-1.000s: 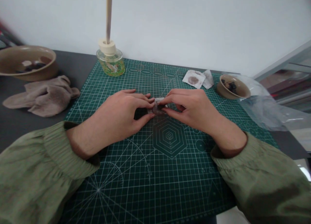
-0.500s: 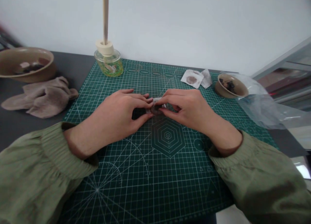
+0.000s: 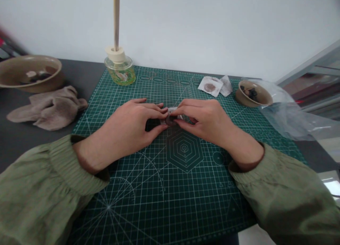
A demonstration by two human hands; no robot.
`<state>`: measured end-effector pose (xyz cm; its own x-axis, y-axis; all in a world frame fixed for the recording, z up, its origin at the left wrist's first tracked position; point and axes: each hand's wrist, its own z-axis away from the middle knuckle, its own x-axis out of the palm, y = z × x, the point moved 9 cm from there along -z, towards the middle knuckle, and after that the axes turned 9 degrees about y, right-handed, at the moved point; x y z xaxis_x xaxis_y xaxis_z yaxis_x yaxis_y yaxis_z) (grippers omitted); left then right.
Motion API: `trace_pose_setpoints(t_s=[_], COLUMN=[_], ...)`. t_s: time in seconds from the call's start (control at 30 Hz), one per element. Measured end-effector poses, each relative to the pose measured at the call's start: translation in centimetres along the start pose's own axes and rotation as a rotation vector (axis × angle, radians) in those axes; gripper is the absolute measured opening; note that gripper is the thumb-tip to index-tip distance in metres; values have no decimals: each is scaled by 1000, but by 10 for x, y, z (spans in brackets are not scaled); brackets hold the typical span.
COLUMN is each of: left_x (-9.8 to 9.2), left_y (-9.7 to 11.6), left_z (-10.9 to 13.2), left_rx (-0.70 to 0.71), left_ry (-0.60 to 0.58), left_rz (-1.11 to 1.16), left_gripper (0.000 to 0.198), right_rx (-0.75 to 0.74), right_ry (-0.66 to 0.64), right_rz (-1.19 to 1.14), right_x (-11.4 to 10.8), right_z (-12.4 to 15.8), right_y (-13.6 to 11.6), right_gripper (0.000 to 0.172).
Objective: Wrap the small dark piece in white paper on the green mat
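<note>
Both hands meet over a small, thin packet (image 3: 171,120), whitish along its far side and dark brown in the middle, just above or on the green cutting mat (image 3: 186,199). My left hand (image 3: 132,122) pinches its left edge between thumb and forefinger, the other fingers stretched out beyond. From the right, my right hand (image 3: 204,115) grips the packet with thumb and fingertips. The fingers cover most of it, so its exact kind cannot be made out.
White square packets (image 3: 210,85), one with a round brown patch, lie behind my right hand. Beside them stands a small brown bowl (image 3: 253,93) with dark pieces, near clear plastic (image 3: 289,121). Leftward are a reed diffuser (image 3: 120,71), a large bowl (image 3: 50,83) and a greyish-brown cloth (image 3: 57,108).
The view has shifted slightly, so everything sits a little lower and to the right. Both hands keep almost the same grip on the packet.
</note>
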<state>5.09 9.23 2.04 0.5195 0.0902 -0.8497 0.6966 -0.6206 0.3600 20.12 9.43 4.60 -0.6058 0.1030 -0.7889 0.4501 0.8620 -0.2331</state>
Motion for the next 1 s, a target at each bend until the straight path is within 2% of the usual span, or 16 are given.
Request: trace_pose_setpoints(t_s=[0.27, 0.6, 1.0], left_x=[1, -2, -1], left_y=[-2, -2, -2], left_z=[0, 1, 0], left_rx=[-14, 7, 10], left_ry=[-17, 24, 14], left_rz=[-5, 29, 38], left_gripper=[31, 31, 32], right_rx=[28, 23, 33], right_ry=[-13, -31, -10], right_rz=[0, -26, -29], right_x=[0, 6, -1], right_z=[2, -1, 3], right_y=[4, 3, 6], right_gripper=[16, 16, 14])
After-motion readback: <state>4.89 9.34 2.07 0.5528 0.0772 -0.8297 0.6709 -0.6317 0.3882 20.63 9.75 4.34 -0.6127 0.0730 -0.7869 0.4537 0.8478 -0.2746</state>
